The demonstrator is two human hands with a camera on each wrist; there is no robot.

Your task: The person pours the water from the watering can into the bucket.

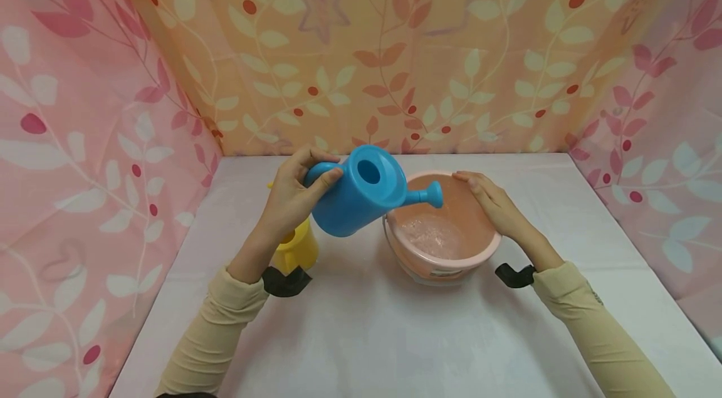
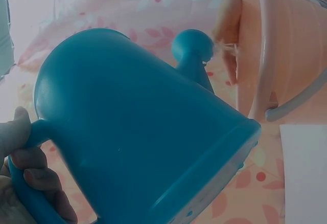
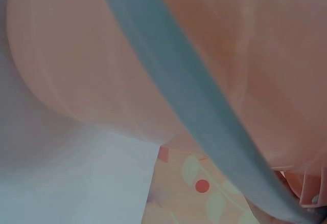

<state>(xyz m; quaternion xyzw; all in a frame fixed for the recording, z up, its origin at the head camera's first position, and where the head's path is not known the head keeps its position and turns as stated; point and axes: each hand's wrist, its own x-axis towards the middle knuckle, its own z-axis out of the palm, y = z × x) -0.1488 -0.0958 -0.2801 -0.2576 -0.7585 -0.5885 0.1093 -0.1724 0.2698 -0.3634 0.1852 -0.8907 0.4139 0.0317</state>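
My left hand (image 1: 290,194) holds a blue watering can (image 1: 352,197) by its handle, with fingers curled round it in the left wrist view. The can is tilted so that its round sprinkler head (image 1: 434,194) points over a pink bucket (image 1: 445,269). Clear water leaves the head in the left wrist view, and the water surface inside the bucket is rippled. On the bucket's right rim, my right hand (image 1: 493,204) grips the edge. The bucket's grey handle (image 3: 189,96) hangs against its outer wall in the right wrist view.
Partly hidden behind my left wrist stands a yellow container (image 1: 301,247) with a handle. A white table (image 1: 383,335) lies under everything. Patterned cloth (image 1: 395,53) closes off the back and both sides.
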